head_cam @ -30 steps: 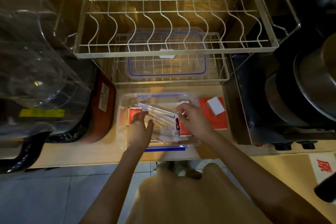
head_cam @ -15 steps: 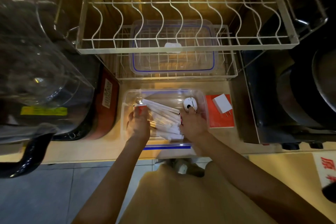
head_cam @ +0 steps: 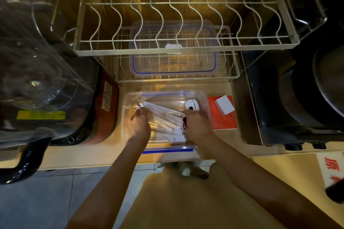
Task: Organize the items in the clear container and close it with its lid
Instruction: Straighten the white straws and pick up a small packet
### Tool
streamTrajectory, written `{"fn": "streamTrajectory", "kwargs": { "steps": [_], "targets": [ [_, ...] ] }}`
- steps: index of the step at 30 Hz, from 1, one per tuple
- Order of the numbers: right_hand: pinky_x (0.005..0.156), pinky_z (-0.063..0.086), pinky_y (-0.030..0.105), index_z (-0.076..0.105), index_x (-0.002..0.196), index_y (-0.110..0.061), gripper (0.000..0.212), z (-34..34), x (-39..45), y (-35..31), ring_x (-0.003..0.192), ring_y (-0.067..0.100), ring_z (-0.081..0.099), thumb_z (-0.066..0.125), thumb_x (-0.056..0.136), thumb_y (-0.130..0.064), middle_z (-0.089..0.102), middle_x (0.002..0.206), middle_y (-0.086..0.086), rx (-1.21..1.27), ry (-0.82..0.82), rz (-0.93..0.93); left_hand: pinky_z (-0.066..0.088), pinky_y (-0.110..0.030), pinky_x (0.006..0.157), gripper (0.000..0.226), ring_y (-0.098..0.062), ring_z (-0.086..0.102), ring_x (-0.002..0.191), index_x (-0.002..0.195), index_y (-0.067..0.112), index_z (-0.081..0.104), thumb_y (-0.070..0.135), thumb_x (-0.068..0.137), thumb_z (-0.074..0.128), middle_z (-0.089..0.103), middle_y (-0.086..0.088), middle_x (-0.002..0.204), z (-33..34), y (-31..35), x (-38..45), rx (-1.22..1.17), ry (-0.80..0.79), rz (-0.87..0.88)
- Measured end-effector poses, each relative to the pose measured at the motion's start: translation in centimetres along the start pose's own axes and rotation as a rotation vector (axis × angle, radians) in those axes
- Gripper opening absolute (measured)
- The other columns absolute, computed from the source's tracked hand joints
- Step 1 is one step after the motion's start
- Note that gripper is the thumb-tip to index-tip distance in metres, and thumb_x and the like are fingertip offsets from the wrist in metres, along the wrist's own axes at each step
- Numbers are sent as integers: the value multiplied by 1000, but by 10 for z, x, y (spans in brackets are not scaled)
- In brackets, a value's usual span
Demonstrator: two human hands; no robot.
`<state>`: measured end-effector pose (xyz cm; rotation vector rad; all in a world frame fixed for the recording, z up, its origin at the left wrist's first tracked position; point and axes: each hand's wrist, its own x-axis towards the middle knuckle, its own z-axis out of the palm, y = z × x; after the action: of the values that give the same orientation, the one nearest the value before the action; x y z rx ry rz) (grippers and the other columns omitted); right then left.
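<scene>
Container (head_cam: 202, 98), clear with a blue strip at its near edge, stands on the beige desk (head_cam: 74, 156) directly in front of the person, below a wire rack (head_cam: 186, 48). Inside it lies a bundle of white sticks (head_cam: 167, 122) in clear wrapping, set diagonally, and a small round white device (head_cam: 191, 104) in the far right corner. The lid (head_cam: 174, 50), clear with a blue seal line and a white tab, rests on the lower rack shelf behind the container. Just right of the container is an orange box (head_cam: 223, 122) with a white charger (head_cam: 224, 105) lying on it. A red appliance (head_cam: 109, 109) at the left carries a white label with small print that I cannot read; a yellow label on the glass jug (head_cam: 37, 72) is also too blurred. At the right edge, a white sign (head_cam: 331, 171) shows red Chinese characters, partly cut off. The floor below the desk is grey tile. Both arms reach forward into the container. The left hand (head_cam: 140, 125) has its fingers curled on the left end of the sticks, and the right hand (head_cam: 197, 126) grips their right end, with one finger touching the device.
</scene>
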<state>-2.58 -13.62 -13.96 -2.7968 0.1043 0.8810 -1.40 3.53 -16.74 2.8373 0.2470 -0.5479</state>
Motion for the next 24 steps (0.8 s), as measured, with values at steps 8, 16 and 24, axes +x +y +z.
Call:
{"fn": "streamTrajectory", "kwargs": {
  "steps": [8,16,24],
  "targets": [
    [77,53,34,45,126,-4,37,-9,-10,1,101,29,65,50,90,-1,63,116,15,-25,106,4,52,-43,71,52,-39,66,83,135,10,39,-8,87,36,68,-24,101,-19,4,-19,-123,211,100],
    [78,55,37,50,123,-13,33,-30,-26,14,97,27,66,51,90,-7,67,108,10,258,323,70,53,-29,72,19,-22,65,76,100,6,70,14,85,62,74,-17,96,-13,54,-33,-781,-170,29],
    [67,47,19,55,110,-9,30,-32,-30,30,79,16,57,58,83,3,59,84,2,936,375,198,53,-31,65,17,-24,63,71,100,0,61,0,83,61,66,-15,88,-1,60,-28,-1123,-295,-308]
  ]
}}
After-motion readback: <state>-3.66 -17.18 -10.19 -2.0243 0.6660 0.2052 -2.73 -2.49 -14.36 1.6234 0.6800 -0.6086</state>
